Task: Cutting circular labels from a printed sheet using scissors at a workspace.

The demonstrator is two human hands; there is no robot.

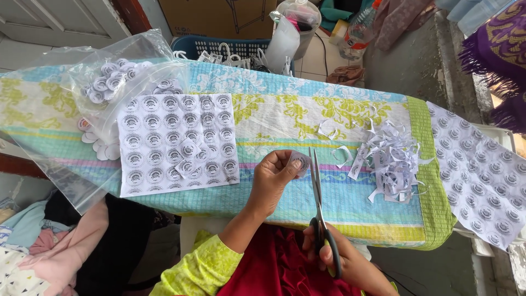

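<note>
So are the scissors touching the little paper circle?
Touching. The head view shows the scissors blade tips meeting the edge of the paper circle, pinched in the left hand.

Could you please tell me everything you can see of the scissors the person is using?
The scissors have long, slim metal blades and dark handles with what looks like a green trim. They point away from the person, almost upright in the head view, blades close together. The right hand grips the handles near the lap. The blade tips meet a small round paper cutout pinched in the left hand, above the patterned cloth.
</note>
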